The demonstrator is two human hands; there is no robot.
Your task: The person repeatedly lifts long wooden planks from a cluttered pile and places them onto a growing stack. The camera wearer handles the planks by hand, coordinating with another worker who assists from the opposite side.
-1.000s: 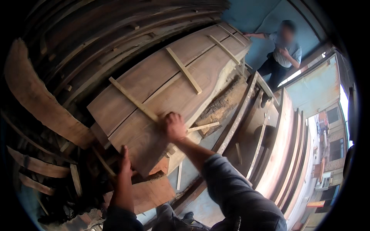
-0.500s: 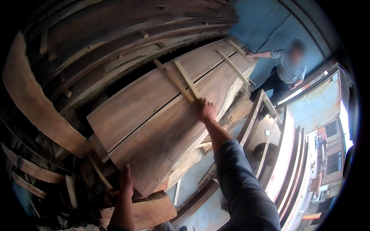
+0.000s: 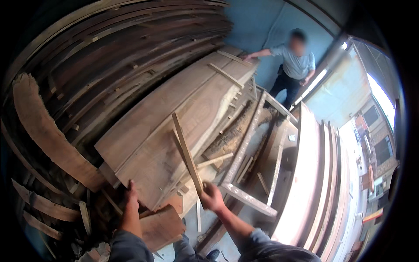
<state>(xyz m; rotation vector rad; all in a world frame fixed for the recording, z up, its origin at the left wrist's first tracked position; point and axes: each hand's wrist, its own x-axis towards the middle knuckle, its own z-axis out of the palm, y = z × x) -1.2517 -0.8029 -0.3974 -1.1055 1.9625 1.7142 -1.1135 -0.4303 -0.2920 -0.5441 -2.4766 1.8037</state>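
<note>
Two wide wooden slabs (image 3: 150, 150) lie side by side, slanting away to the upper right. My right hand (image 3: 212, 197) is closed round the near end of a narrow wooden strip (image 3: 187, 153); its far part reaches over the right slab. Another strip shows partly behind it. At the slabs' near end, my left hand (image 3: 132, 195) is against the edge, one digit pointing up; its other fingers are hidden. Farther along, a crosswise strip (image 3: 225, 75) and a second strip (image 3: 234, 57) rest on the slabs. A co-worker's hand (image 3: 248, 57) is at the far end.
Stacked dark boards (image 3: 144, 48) fill the left and back. A bark-edged plank (image 3: 52, 131) stands at the left. Beside the slabs are a log (image 3: 231, 131), a pale frame (image 3: 248, 196) and upright boards (image 3: 301, 170). The co-worker (image 3: 294, 61) stands by a blue wall (image 3: 253, 22).
My right hand has drawn back from the slabs' middle toward me, bringing the strip with it. My left hand stays at the near end. The view has shifted.
</note>
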